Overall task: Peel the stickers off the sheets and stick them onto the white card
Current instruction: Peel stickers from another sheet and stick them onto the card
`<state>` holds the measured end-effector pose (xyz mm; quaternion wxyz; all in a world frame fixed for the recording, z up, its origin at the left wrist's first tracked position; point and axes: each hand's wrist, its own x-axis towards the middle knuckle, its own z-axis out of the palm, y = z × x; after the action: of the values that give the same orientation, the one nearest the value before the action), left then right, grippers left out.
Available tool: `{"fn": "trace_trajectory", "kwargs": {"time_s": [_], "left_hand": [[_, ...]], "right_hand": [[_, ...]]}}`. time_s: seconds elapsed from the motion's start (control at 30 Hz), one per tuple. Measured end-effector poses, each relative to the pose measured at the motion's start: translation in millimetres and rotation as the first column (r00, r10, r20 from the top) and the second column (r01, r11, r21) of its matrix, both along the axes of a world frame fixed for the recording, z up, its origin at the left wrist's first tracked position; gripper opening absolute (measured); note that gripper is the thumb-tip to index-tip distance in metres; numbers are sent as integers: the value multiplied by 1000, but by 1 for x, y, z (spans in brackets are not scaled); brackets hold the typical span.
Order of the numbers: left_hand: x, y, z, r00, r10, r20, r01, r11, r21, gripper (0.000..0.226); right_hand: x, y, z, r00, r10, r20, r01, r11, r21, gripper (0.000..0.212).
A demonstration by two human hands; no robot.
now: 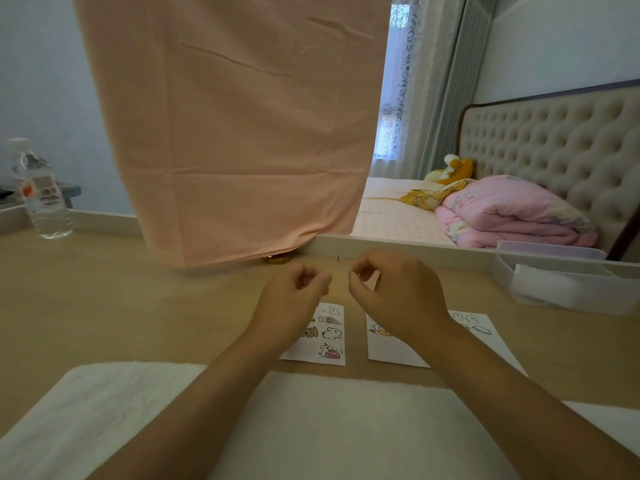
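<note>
Place: a bedroom in a home
Bed: a bed [391, 209] with a padded headboard [554, 147]
On the bed: a folded pink quilt [502, 213] and a soft toy [453, 168]
Window: a window [391, 98] with long curtains [446, 81]

Daylight enters a lace-curtained window [393, 98] beside grey drapes [450, 84]. A peach cloth [235, 126] hangs over the wooden desk's [104, 306] far edge. A bed [391, 213] with a tufted headboard [554, 140] stands against a pale wall [561, 39].
</note>
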<state>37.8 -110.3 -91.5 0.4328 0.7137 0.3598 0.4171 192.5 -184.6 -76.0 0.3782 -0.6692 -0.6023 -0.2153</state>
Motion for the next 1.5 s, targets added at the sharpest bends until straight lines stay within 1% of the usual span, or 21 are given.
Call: {"fn": "trace_trajectory", "kwargs": {"time_s": [0.03,0.07,0.17,0.23,0.3,0.4,0.47,0.57,0.63,0.73,0.83,0.9,0.97,1.0,1.1,1.17,1.27,1.33,1.4,1.43,1.5], "left_hand": [[2,-3,1,999,-44,13,45,997,-68,17],[3,-4,1,997,-76,17,78,990,-119,21],[6,-7,1,993,-104,50,113,971,-212,23],[6,-8,1,995,-90,46,98,971,-220,20],[6,-7,0,997,-76,33,81,971,-224,17],[5,-5,-1,999,-54,5,54,967,-251,18],[5,-5,-1,998,-41,-53,27,972,-235,19],[3,-3,-4,995,-36,-88,17,979,-205,20],[0,0,-6,984,-15,-178,4,998,-65,22],[-2,2,-10,930,40,-365,31,982,186,19],[-2,0,-9,888,70,-454,74,954,291,17],[-1,0,-9,869,85,-488,79,949,307,17],[0,1,-10,879,84,-470,56,960,276,20],[0,0,-10,901,59,-431,42,975,220,22],[3,-1,-8,974,-59,-220,41,995,-86,28],[5,-3,-4,986,-75,-149,34,964,-263,29],[9,-6,4,984,-86,-157,10,904,-428,28],[14,-6,9,984,-95,-148,12,875,-483,27],[19,-3,15,986,-74,-149,-7,878,-478,23],[22,-1,15,986,-64,-154,-10,899,-439,22],[29,4,12,981,-72,-180,19,959,-282,20]], "right_hand": [[1,1,-3,990,17,143,-27,997,71,9],[3,2,-6,971,35,238,-64,991,117,12],[6,6,-13,907,34,421,-115,979,169,18],[9,8,-15,878,24,478,-127,975,185,17],[9,9,-15,868,39,495,-143,975,173,13],[10,8,-15,850,135,509,-199,977,73,9],[11,7,-14,855,208,475,-222,975,-27,19],[10,5,-13,896,265,356,-234,964,-129,34],[10,4,-12,925,258,280,-232,965,-123,35],[13,4,-11,930,254,266,-214,962,-168,29],[14,5,-11,924,250,291,-191,958,-215,10],[15,4,-12,924,240,298,-178,959,-219,5],[15,3,-12,926,241,292,-182,960,-214,4],[15,2,-11,928,241,284,-184,960,-213,4],[13,-3,-12,932,243,268,-190,959,-209,3],[12,-6,-14,930,254,265,-203,957,-207,4],[15,-9,-13,932,250,262,-201,959,-200,4],[19,-13,-11,936,236,259,-186,961,-206,4],[26,-19,-9,955,216,204,-172,962,-212,3],[30,-22,-8,971,198,134,-166,962,-218,4],[40,-27,-5,988,124,-88,-143,959,-246,5]]}}
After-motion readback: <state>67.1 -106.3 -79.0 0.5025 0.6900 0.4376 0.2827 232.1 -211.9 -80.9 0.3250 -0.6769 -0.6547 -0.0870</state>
